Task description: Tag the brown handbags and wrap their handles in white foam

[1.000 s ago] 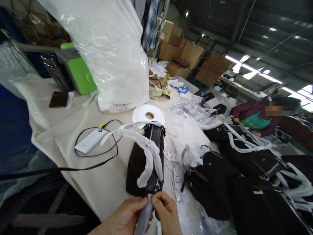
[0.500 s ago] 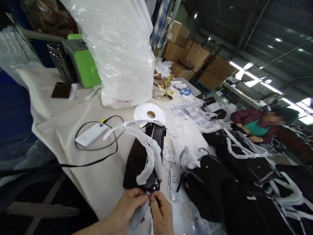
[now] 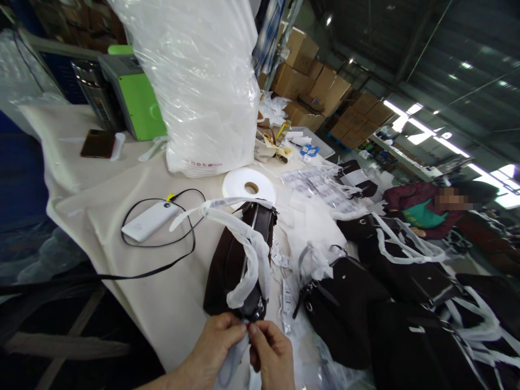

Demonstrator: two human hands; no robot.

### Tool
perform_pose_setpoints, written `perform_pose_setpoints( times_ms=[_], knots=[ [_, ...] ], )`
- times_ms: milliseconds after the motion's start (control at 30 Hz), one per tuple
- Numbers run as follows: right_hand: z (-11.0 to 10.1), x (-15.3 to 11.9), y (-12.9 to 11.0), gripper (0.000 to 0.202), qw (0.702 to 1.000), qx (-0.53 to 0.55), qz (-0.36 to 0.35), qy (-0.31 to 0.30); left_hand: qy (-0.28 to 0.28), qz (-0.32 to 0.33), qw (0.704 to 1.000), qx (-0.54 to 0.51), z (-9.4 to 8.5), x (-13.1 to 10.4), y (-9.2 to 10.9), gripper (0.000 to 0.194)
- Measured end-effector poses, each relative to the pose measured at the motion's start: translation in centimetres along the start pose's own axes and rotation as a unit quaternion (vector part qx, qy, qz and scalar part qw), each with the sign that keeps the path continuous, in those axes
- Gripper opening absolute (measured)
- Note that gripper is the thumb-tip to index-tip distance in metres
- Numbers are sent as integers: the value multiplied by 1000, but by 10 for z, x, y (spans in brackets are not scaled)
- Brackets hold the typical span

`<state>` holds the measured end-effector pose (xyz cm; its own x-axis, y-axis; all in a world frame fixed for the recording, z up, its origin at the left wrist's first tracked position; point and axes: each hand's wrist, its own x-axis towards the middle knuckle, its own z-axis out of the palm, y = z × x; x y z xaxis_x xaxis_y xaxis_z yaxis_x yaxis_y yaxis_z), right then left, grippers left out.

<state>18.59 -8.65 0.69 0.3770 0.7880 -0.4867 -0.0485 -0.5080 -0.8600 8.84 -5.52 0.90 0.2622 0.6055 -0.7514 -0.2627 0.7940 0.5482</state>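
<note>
A dark brown handbag (image 3: 222,265) lies on the cloth-covered table before me, its zipped top facing up. White wrapping covers its handles (image 3: 260,254). At the bag's near end, by a metal ring, my left hand (image 3: 217,344) pinches a pale wrapped strap (image 3: 232,357) that hangs down toward me. My right hand (image 3: 271,352) is closed beside it, thumb and finger pinching the same strap close to the left fingertips. The exact spot between the fingertips is partly hidden. Beyond the bag's far end lies a roll of white tape (image 3: 233,184).
Several dark bags (image 3: 345,309) with white-wrapped handles cover the right side. A white power bank (image 3: 150,221) with a black cable lies left. Behind stand a large plastic-wrapped bundle (image 3: 211,92), a green box (image 3: 142,105) and a flask (image 3: 95,95). A person (image 3: 422,211) sits at far right.
My right hand has shifted slightly right, its fingers curling more, while the left stays pinched at the strap. The bag has hardly moved; the view has shifted slightly.
</note>
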Motion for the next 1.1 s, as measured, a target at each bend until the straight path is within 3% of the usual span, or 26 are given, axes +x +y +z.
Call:
perform_pose_setpoints(
  times_ms=[133, 267, 400, 467, 533, 633, 700, 900, 1100],
  knots=[
    [0, -1, 3, 29, 1000, -19, -17, 4, -3, 8, 1000, 10, -6, 4, -8, 26],
    [6, -6, 1, 26, 987, -100, -111, 53, -14, 45, 995, 86, -11, 7, -14, 34],
    [8, -7, 0, 22, 972, -131, -177, 84, -41, 47, 996, 66, -7, 5, -14, 37],
    [5, -4, 1, 24, 984, -85, -144, 62, -35, 36, 996, 69, -4, 3, -13, 38],
    [0, 1, 3, 30, 998, -4, -66, 17, -19, 31, 995, 89, -3, 1, -12, 37],
    [-7, 10, 8, 41, 995, 92, 37, -31, -6, 36, 992, 123, -3, 0, -10, 36],
    [-9, 14, 10, 44, 989, 127, 69, -39, -6, 45, 989, 141, -3, 0, -9, 37],
    [-1, 11, 8, 40, 984, 153, 68, -58, -14, 58, 985, 161, -6, -2, -9, 38],
    [4, 7, 2, 35, 984, 159, 66, -34, -37, 96, 978, 180, -6, -6, -7, 30]
  ],
)
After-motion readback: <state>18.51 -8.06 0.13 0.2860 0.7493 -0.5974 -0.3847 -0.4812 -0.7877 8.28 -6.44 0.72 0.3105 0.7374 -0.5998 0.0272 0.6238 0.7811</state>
